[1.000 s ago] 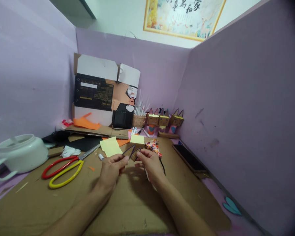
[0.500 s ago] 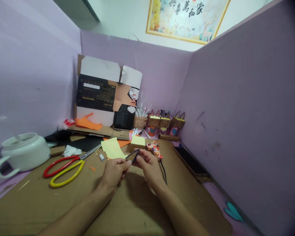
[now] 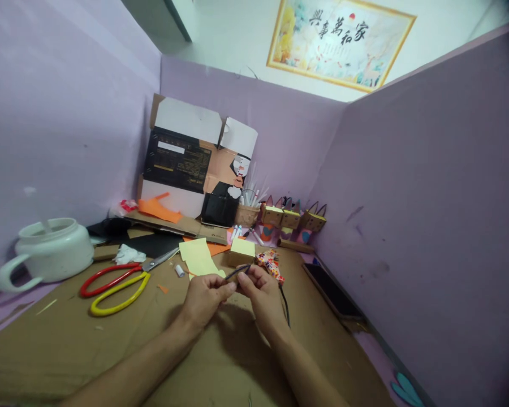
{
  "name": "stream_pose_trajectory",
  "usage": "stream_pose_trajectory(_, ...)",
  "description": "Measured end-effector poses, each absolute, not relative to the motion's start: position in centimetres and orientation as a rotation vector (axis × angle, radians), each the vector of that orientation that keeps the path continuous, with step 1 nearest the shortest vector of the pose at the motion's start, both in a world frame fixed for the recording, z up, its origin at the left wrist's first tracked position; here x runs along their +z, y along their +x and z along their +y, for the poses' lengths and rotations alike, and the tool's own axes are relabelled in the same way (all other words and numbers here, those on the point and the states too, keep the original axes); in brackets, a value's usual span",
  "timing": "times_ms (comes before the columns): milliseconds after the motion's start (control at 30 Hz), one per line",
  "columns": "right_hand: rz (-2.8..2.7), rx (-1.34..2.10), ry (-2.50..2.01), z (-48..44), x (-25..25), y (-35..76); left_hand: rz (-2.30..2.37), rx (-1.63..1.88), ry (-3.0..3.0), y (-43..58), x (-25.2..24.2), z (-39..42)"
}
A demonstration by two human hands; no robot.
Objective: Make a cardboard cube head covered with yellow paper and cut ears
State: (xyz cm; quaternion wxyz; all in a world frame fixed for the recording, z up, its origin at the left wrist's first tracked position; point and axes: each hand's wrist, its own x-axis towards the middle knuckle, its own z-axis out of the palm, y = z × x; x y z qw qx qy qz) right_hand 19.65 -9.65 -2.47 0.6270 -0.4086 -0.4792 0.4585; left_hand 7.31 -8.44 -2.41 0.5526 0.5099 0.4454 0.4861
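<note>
My left hand (image 3: 206, 297) and my right hand (image 3: 261, 291) meet above the brown cardboard mat (image 3: 186, 362). Between their fingertips they pinch a small dark-edged piece (image 3: 238, 273), thin and bent to a point. Just behind the hands is a small cardboard box with a yellow top (image 3: 242, 249). Pale yellow paper (image 3: 198, 259) lies behind my left hand. A colourful patterned piece (image 3: 270, 265) rests behind my right hand, and a black cord (image 3: 285, 305) runs beside that hand.
Red and yellow scissors (image 3: 121, 288) and a white pot (image 3: 55, 249) stand left. A phone (image 3: 333, 289) lies right. Cardboard eared figures (image 3: 290, 217), a pen basket (image 3: 247, 215) and an unfolded box (image 3: 180, 158) are at the back, below purple partitions (image 3: 428, 169).
The camera view has tilted and shifted, so the scene sits further right. The dark-edged piece has turned in my fingers and now lies flatter.
</note>
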Motion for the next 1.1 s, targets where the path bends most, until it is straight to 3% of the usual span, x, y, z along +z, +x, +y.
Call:
stream_pose_trajectory(500,-1.206,0.949,-0.991,-9.4,-3.0,20.5,0.967,1.387,1.320,6.8,-1.3,-8.8)
stream_pose_trajectory(1100,-1.145,1.000,-0.900,-9.5,-2.7,20.7,0.948,1.328,1.345,6.7,-1.3,-9.2)
